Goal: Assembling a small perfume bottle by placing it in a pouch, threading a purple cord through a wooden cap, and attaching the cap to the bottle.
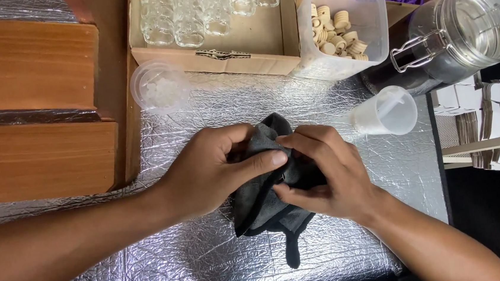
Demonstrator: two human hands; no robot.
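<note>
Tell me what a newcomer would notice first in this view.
Both hands meet at the centre over the crinkled silver foil surface: the left hand and right hand grip a dark grey cloth bunched between them. Behind, a cardboard box of small glass bottles sits beside a clear tub of wooden corks.

You have two hands at work, the left hand [205, 171] and the right hand [324, 173], both closed on one dark grey cloth [267, 207]. Far from you stand one cardboard box [254, 45] of small glass bottles [192, 11], too many and too crowded to count, and one clear plastic tub [366, 24] of cork stoppers [336, 32], likewise beyond counting. You also have two clear plastic cups, one far left [159, 87] and one to the right [386, 112], plus one large clip-top glass jar [461, 31] far right.
</note>
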